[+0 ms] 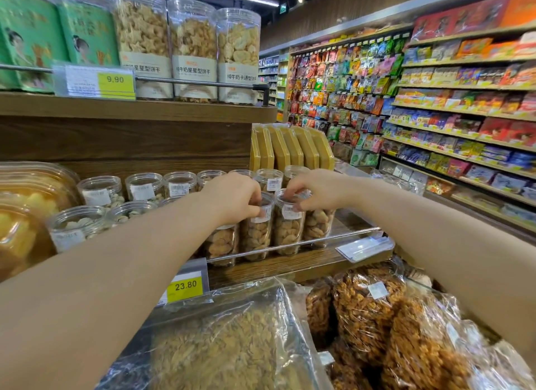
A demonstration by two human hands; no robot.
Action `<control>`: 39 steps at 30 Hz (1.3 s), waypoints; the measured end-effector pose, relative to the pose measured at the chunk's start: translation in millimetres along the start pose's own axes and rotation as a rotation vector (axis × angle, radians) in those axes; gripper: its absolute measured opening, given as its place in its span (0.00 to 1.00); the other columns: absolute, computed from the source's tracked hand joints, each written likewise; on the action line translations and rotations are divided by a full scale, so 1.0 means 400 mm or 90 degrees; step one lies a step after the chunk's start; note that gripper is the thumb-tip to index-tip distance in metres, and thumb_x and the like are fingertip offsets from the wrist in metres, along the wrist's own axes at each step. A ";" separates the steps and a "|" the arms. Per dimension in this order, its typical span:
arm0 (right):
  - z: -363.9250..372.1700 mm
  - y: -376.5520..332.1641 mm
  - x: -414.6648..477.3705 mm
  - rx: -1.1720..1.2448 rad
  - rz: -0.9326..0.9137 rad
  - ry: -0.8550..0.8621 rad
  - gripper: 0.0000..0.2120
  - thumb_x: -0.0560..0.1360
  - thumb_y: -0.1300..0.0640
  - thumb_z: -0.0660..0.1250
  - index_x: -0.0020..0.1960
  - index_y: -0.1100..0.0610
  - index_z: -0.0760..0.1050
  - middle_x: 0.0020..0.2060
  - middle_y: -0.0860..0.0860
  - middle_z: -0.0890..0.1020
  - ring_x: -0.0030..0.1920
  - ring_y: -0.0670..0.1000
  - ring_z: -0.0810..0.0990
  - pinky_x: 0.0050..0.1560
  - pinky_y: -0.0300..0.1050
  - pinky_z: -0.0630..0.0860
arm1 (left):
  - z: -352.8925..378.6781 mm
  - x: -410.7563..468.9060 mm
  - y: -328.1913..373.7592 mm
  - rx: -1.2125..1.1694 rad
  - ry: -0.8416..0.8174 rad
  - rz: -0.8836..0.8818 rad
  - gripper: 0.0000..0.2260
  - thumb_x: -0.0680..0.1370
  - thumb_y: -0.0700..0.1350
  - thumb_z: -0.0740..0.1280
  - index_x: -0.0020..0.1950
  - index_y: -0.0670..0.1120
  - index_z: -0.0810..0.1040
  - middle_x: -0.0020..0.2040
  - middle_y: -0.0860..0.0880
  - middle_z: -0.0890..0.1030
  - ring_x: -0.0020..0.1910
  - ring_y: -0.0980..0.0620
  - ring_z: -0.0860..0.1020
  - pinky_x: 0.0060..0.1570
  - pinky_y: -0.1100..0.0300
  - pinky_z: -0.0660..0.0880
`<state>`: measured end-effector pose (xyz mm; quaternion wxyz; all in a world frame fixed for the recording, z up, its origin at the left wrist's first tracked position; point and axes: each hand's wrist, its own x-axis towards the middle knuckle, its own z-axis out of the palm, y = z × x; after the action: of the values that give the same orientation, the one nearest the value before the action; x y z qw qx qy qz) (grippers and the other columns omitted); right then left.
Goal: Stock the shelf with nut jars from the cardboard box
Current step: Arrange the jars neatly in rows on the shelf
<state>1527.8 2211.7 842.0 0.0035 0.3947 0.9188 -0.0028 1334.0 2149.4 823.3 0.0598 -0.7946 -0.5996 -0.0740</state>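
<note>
1. Hands reach forward together over the middle shelf of a wooden shop display, both arms bare and stretched out from the bottom corners of the view.
2. Left hand is curled over the top of a clear nut jar in the front row, its fingertips pressed on the lid edge and the barcode sticker; it grips that jar from above.
3. Right hand pinches the rim of the neighbouring nut jar with fingers bent down onto the lid, so it too is closed on a jar.
4. Two more jars of the same pale brown nuts stand in that row, one at the left end partly behind the left forearm and one at the right end under the right hand.
5. A thin metal rail runs across the shelf front, just ahead of the four jars.
6. Behind and to the left stand shorter clear jars of pistachios in two rows, each with a white label.
7. A yellow price tag reading 23.80 hangs below the shelf edge, next to the left forearm.
8. Below the shelf lie large clear bags of snacks, brown and crinkled.
9. The upper shelf carries tall tubs of biscuits and a 9.90 tag.
10. The cardboard box does not appear in this view.
</note>
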 end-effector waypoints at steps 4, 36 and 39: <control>0.007 -0.001 0.003 -0.001 0.012 0.008 0.25 0.73 0.44 0.69 0.67 0.51 0.71 0.65 0.49 0.74 0.64 0.50 0.71 0.65 0.50 0.69 | 0.001 -0.001 -0.001 -0.012 0.000 -0.001 0.16 0.76 0.55 0.66 0.61 0.50 0.77 0.55 0.51 0.80 0.54 0.52 0.76 0.52 0.55 0.76; 0.009 0.185 0.202 0.019 0.215 0.122 0.20 0.79 0.52 0.62 0.70 0.55 0.69 0.67 0.53 0.73 0.65 0.55 0.72 0.62 0.49 0.69 | 0.036 0.107 0.052 -0.087 0.040 0.099 0.12 0.77 0.54 0.66 0.58 0.53 0.80 0.54 0.55 0.81 0.54 0.56 0.76 0.52 0.59 0.74; 0.019 0.196 0.233 0.002 0.229 0.028 0.23 0.80 0.52 0.60 0.73 0.54 0.65 0.71 0.54 0.68 0.70 0.55 0.67 0.67 0.50 0.65 | 0.037 0.111 0.051 -0.087 0.046 0.092 0.12 0.76 0.55 0.67 0.57 0.53 0.81 0.54 0.55 0.81 0.55 0.56 0.76 0.54 0.55 0.74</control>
<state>1520.7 2333.3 833.5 -0.0169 0.5525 0.8334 0.0048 1366.5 2188.3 817.2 0.0319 -0.8349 -0.5316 -0.1388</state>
